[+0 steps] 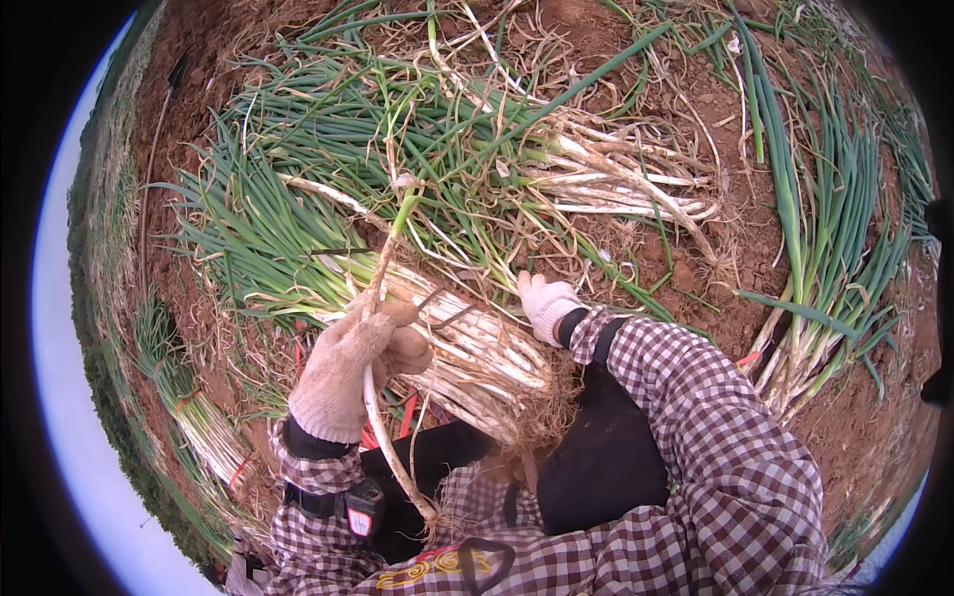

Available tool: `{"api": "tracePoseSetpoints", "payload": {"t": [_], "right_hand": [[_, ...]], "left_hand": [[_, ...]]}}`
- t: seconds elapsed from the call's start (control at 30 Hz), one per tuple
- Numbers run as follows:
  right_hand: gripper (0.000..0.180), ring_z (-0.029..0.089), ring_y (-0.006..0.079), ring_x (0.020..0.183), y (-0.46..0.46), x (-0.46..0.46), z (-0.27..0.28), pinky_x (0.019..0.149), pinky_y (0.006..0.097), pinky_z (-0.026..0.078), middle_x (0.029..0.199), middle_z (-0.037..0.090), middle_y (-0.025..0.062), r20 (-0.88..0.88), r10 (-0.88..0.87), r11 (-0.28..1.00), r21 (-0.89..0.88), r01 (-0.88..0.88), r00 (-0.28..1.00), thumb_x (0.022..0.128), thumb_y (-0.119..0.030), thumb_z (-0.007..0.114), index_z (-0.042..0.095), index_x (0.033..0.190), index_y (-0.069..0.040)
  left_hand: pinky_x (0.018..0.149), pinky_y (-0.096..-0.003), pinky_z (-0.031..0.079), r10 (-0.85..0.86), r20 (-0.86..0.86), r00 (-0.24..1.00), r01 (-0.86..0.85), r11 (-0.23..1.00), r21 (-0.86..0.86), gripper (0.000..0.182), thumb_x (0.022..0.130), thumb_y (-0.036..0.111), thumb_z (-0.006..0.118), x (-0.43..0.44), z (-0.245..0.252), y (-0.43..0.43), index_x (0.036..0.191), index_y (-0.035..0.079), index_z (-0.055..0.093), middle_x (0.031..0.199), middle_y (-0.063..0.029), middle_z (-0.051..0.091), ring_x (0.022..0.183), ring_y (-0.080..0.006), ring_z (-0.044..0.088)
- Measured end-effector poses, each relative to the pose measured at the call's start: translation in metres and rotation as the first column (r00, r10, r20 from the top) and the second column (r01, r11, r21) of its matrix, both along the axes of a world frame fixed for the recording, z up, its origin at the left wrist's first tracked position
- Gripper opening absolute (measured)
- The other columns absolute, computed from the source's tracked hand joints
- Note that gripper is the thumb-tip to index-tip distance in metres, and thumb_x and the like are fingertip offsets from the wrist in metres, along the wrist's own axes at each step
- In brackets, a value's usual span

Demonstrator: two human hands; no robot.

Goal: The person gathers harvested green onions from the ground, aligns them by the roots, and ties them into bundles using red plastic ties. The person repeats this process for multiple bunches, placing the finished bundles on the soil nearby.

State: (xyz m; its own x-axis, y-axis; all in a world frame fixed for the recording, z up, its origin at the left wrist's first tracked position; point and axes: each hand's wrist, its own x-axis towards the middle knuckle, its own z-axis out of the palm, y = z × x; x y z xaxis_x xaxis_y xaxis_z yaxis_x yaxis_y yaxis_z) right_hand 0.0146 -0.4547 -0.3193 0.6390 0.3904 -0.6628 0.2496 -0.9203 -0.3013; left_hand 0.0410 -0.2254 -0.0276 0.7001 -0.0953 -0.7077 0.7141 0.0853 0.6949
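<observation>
My left hand point(358, 357), in a cream knitted glove, is closed around one long green onion stalk point(385, 417), whose roots hang down over my lap. Beneath it lies a thick bundle of green onions point(477, 343), white stems and roots towards me, with thin dark metal prongs point(451, 316) across it. My right hand point(548, 302), gloved too, reaches beyond the bundle to loose stalks and dry leaves; its fingertips are at the leaves, and whether they grip any cannot be told. A loose pile of green onions point(596, 167) lies past it.
More green onions point(812, 298) lie at the right, with a red tie near their stems. A tied bundle point(212, 436) rests at the lower left. Red strips point(408, 412) show under the near bundle. A long-handled tool point(153, 171) lies on the brown soil point(842, 417).
</observation>
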Motion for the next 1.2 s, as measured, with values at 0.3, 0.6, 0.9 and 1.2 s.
{"api": "tracePoseSetpoints", "payload": {"t": [0.3,0.6,0.9,1.2], "right_hand": [[0.037,0.073,0.0407,0.108,-0.076,0.001,0.085,0.095,0.0494,0.058,0.11,0.076,0.0237,-0.015,-0.306,0.948,0.088,0.306,0.952,0.094,-0.034,0.06,0.07,0.114,-0.004],[0.043,0.072,0.0301,0.092,-0.26,-0.083,0.255,0.087,0.0415,0.054,0.096,0.075,0.0165,-0.048,-0.672,0.726,0.157,0.669,0.739,0.088,-0.032,0.066,0.072,0.123,-0.006],[0.042,0.07,0.0317,0.087,-0.295,-0.257,0.289,0.083,0.0427,0.054,0.087,0.073,0.0192,-0.09,-0.798,0.601,-0.037,0.798,0.596,0.088,-0.036,0.065,0.075,0.111,-0.002],[0.024,0.056,0.0113,0.06,-0.466,-0.483,0.425,0.054,0.0286,0.048,0.079,0.06,-0.0025,0.072,-0.957,-0.155,0.691,0.706,-0.28,0.094,-0.021,0.065,0.068,0.11,-0.005]], "left_hand": [[0.087,-0.0441,0.058,0.013,0.147,0.989,0.005,0.993,-0.119,0.043,0.105,0.028,0.067,-0.012,0.021,0.01,0.128,-0.008,0.064,0.098,-0.0124,0.075,0.092,-0.0278,0.071],[0.086,-0.038,0.058,0.3,0.366,0.881,-0.142,0.905,-0.401,0.036,0.109,0.028,0.061,-0.008,0.044,0.071,0.126,-0.004,0.059,0.095,-0.0043,0.061,0.09,-0.0199,0.06],[0.097,-0.0444,0.063,0.409,0.333,0.85,-0.271,0.88,-0.389,0.034,0.11,0.029,0.06,0.033,-0.007,0.123,0.13,0.001,0.064,0.116,-0.0102,0.076,0.108,-0.027,0.074],[0.105,-0.0426,0.06,0.488,0.504,0.712,-0.391,0.873,-0.294,0.041,0.112,0.032,0.058,0.058,-0.006,0.105,0.136,-0.001,0.06,0.126,-0.0127,0.072,0.116,-0.0256,0.071]]}}
